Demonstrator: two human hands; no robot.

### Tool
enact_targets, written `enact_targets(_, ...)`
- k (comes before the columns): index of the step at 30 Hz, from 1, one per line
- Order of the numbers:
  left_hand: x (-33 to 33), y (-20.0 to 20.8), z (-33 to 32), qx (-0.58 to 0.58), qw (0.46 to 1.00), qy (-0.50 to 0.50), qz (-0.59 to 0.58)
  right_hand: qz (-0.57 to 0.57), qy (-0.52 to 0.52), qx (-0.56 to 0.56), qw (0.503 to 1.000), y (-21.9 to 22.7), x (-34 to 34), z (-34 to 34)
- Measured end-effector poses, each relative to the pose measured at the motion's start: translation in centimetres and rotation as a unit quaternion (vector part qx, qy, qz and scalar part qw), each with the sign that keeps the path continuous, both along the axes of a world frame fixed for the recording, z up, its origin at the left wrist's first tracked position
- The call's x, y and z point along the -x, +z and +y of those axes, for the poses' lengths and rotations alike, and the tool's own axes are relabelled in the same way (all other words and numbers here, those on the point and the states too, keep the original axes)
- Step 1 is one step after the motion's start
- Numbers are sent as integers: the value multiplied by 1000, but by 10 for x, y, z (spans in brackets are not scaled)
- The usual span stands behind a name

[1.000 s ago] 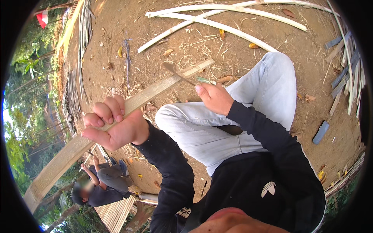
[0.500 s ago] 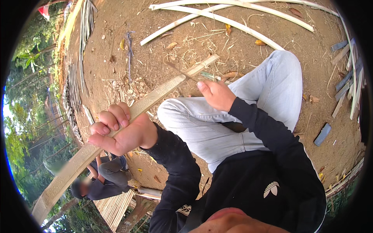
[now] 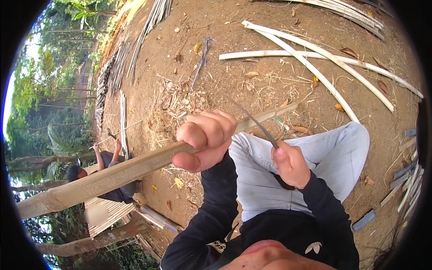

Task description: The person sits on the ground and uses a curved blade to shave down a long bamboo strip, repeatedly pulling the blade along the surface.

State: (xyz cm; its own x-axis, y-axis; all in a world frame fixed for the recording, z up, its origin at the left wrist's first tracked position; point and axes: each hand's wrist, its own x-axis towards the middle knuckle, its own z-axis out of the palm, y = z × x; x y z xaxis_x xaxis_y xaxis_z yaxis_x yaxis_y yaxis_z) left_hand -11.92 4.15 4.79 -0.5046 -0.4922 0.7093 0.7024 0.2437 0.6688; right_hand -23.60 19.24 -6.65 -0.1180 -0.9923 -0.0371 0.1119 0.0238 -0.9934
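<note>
My left hand (image 3: 208,138) is closed around a long split-bamboo slat (image 3: 108,178), fingers over its top and thumb along the near side. The slat runs from the lower left up across my lap, its far end at the right above the ground. In my closed right hand (image 3: 291,164) is a knife with a thin, dark blade (image 3: 255,120). That blade points up and left, crossing in front of the slat beyond my left hand. Whether its edge touches the slat I cannot tell. My fist hides the knife's handle.
Pale bamboo strips (image 3: 310,67) lie crossed on the dirt ahead, amid shavings (image 3: 173,101). Offcuts (image 3: 407,180) are piled at the right, near a grey-blue block (image 3: 363,220). At the left another person (image 3: 114,173) sits holding a stick and a tool.
The view has shifted, and the slat lies flatter across it. My left fingers have closed more fully over the slat. My right hand has tilted the knife more upright and drawn nearer my lap.
</note>
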Motion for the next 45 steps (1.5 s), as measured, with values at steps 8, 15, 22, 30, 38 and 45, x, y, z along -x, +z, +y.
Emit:
enact_targets(8,6,-4,-5,-33,999,-14,7,-47,-27,-19,998,6,-7,1)
enact_targets(15,3,-4,-2,-20,1000,-2,8,-2,-22,-17,1000,-3,-6,4)
enact_targets(22,0,-3,14,-48,994,84,42,43,-74,-23,996,-35,-8,-7)
enact_targets(30,-2,0,22,-60,995,81,-9,36,-99,-65,992,-62,-16,-7)
enact_targets(38,15,3,14,-112,970,214,33,148,-147,-154,966,-94,-8,-20)
enact_targets(45,-4,-3,11,-129,935,329,15,134,-84,-121,980,-76,-16,-20)
